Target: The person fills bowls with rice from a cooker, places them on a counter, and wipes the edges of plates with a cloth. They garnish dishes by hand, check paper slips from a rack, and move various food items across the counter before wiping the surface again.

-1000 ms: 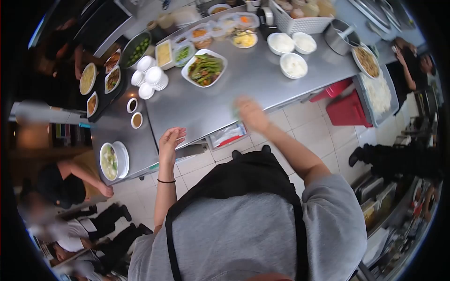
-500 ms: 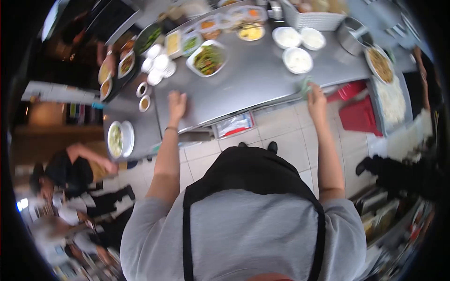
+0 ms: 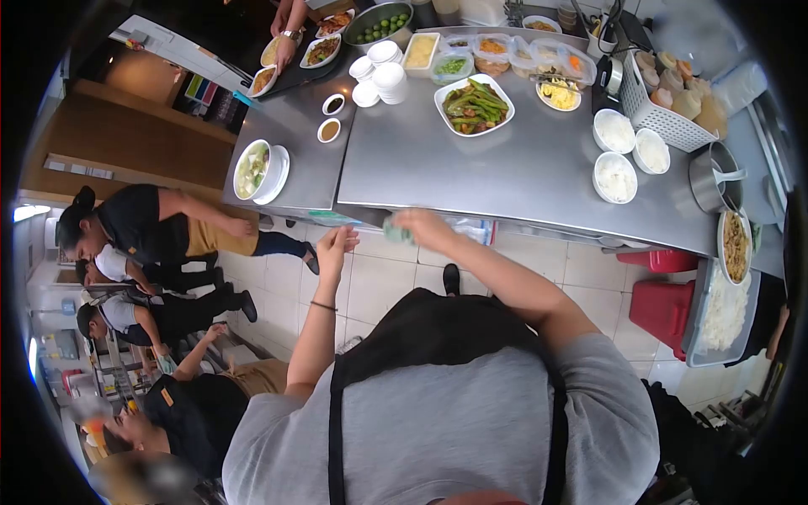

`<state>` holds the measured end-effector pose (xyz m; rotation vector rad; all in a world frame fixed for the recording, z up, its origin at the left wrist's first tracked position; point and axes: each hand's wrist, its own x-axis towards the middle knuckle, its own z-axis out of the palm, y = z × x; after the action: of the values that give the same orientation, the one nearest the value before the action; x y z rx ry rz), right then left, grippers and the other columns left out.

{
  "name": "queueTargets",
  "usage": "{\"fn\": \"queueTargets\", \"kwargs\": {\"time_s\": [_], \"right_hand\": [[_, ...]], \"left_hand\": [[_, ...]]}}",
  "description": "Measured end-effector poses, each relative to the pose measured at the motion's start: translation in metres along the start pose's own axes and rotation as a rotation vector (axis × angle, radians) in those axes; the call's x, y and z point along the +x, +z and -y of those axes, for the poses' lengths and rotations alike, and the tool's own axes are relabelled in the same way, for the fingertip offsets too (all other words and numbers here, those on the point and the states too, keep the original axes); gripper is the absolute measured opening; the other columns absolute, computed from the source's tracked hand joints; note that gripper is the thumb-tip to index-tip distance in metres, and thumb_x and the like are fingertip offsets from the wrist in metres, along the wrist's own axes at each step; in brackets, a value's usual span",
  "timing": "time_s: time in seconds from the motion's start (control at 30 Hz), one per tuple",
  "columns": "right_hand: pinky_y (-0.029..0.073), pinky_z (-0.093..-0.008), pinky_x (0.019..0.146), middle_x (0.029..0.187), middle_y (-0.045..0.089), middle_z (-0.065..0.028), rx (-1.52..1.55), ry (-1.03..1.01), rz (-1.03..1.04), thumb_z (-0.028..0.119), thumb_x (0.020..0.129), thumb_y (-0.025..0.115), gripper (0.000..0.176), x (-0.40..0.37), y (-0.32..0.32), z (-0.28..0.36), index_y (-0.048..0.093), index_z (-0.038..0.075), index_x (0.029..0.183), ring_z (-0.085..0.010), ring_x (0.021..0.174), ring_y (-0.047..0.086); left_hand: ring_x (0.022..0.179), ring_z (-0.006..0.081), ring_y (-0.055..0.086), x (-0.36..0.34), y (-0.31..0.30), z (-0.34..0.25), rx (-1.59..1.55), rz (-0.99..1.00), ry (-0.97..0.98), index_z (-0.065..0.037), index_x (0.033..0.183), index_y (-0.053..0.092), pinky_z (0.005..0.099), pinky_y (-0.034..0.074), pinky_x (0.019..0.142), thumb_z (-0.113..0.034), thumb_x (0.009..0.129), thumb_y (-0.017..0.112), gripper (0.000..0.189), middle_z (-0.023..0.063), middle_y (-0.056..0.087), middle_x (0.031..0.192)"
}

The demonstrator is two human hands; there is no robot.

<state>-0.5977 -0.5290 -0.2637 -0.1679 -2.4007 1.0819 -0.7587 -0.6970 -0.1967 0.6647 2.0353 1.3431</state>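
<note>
Just off the counter's front edge, my right hand (image 3: 423,227) is closed around a green cloth (image 3: 397,230), slightly blurred. My left hand (image 3: 338,242) hangs to the left of it, over the floor, with its fingers partly bent and apart and nothing in them. The two hands do not touch. Beyond them lies the steel counter (image 3: 421,172). A square white bowl of green vegetables and meat (image 3: 476,107) stands on it, and a bowl of soup (image 3: 252,171) is at its left end.
Rice bowls (image 3: 614,177) stand right of the vegetables, near a white basket (image 3: 656,109). White cups (image 3: 389,80) and two sauce dishes (image 3: 329,130) are left. A rice tub (image 3: 722,316) and red bin (image 3: 659,310) are right. Several people (image 3: 130,223) stand left; a co-worker's hand (image 3: 287,49) holds a dish.
My right hand has moved left with the cloth, close to my left hand. My left hand has come off the counter. The view has turned and shifted.
</note>
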Motion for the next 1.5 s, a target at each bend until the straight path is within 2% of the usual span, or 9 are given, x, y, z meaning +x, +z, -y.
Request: {"fn": "queueTargets", "kwargs": {"time_s": [0.23,0.37,0.5,0.67,0.73,0.87,0.97,1.13,1.5], "right_hand": [[0.038,-0.0374,0.089,0.118,0.048,-0.0173,-0.782,0.160,-0.298,0.005,0.071,0.050,0.036,0.085,-0.013,-0.077,0.052,0.004,0.107,-0.0301,0.111,0.044],[0.039,-0.0374,0.088,0.115,0.051,-0.0124,-0.699,-0.083,-0.055,0.005,0.067,0.052,0.038,0.044,0.015,-0.028,0.056,0.007,0.104,-0.0277,0.107,0.048],[0.047,-0.0337,0.076,0.089,0.061,-0.0134,-0.196,0.266,0.249,0.007,0.072,0.052,0.025,-0.030,-0.015,0.001,0.062,0.007,0.095,-0.0262,0.087,0.058],[0.046,-0.0266,0.065,0.083,0.060,-0.0054,0.424,1.022,-0.524,0.018,0.081,0.054,0.021,-0.184,-0.167,0.056,0.058,0.006,0.099,-0.0140,0.077,0.057],[0.045,-0.0256,0.060,0.077,0.059,-0.0042,0.905,0.872,-1.031,0.019,0.077,0.057,0.027,-0.285,-0.183,0.039,0.057,0.007,0.101,-0.0099,0.073,0.057],[0.047,-0.0324,0.063,0.076,0.061,-0.0143,-0.345,1.498,-0.614,0.016,0.072,0.058,0.022,-0.439,-0.192,0.030,0.059,0.004,0.090,-0.0233,0.072,0.060],[0.044,-0.0277,0.051,0.069,0.059,-0.0077,-0.197,1.352,-1.169,0.013,0.073,0.059,0.019,-0.515,-0.207,0.033,0.059,0.004,0.090,-0.0152,0.060,0.055],[0.044,-0.0266,0.052,0.074,0.058,-0.0068,0.018,1.470,-1.655,0.017,0.077,0.059,0.020,-0.579,-0.243,0.053,0.057,0.006,0.094,-0.0136,0.061,0.054],[0.044,-0.0249,0.068,0.092,0.057,-0.0063,0.607,1.104,-2.165,0.017,0.082,0.058,0.030,-0.630,-0.250,0.044,0.049,-0.001,0.105,-0.0129,0.079,0.054]], "left_hand": [[0.072,0.0152,0.061,0.027,-0.001,-0.026,-0.041,0.068,0.062,0.004,0.094,0.058,0.0231,0.048,0.064,-0.023,0.088,0.048,0.029,0.0110,0.062,0.083],[0.071,0.0144,0.060,0.067,0.030,-0.071,-0.081,0.221,0.162,0.004,0.093,0.059,0.0234,0.047,0.065,-0.022,0.088,0.048,0.028,0.0105,0.063,0.082],[0.073,0.0138,0.060,0.096,0.098,-0.115,-0.032,0.461,0.325,0.003,0.095,0.059,0.0237,0.046,0.065,-0.021,0.088,0.047,0.027,0.0098,0.063,0.085],[0.073,0.0122,0.059,0.053,0.248,-0.172,-0.027,0.884,0.421,0.000,0.098,0.059,0.0232,0.047,0.063,-0.019,0.088,0.048,0.024,0.0082,0.063,0.086],[0.073,0.0113,0.059,0.011,0.316,-0.185,-0.047,1.113,0.432,-0.001,0.097,0.059,0.0233,0.047,0.063,-0.018,0.087,0.050,0.021,0.0066,0.063,0.085],[0.073,0.0100,0.059,-0.065,0.472,-0.179,0.167,1.463,0.566,-0.001,0.095,0.060,0.0230,0.047,0.062,-0.021,0.085,0.052,0.023,0.0050,0.063,0.084],[0.075,0.0117,0.059,-0.116,0.577,-0.189,0.299,1.571,0.528,-0.002,0.100,0.059,0.0243,0.047,0.063,-0.023,0.085,0.053,0.027,0.0056,0.062,0.086],[0.106,0.0320,0.048,-0.165,0.748,-0.192,-0.073,1.396,-0.238,-0.005,0.129,0.029,0.0384,0.046,0.081,-0.026,0.088,0.045,0.048,0.0230,0.037,0.124],[0.083,0.0325,0.061,-0.196,0.848,-0.196,-0.119,1.278,-0.224,0.004,0.117,0.033,0.0402,0.056,0.062,0.004,0.074,0.036,0.043,0.0226,0.052,0.104]]}}
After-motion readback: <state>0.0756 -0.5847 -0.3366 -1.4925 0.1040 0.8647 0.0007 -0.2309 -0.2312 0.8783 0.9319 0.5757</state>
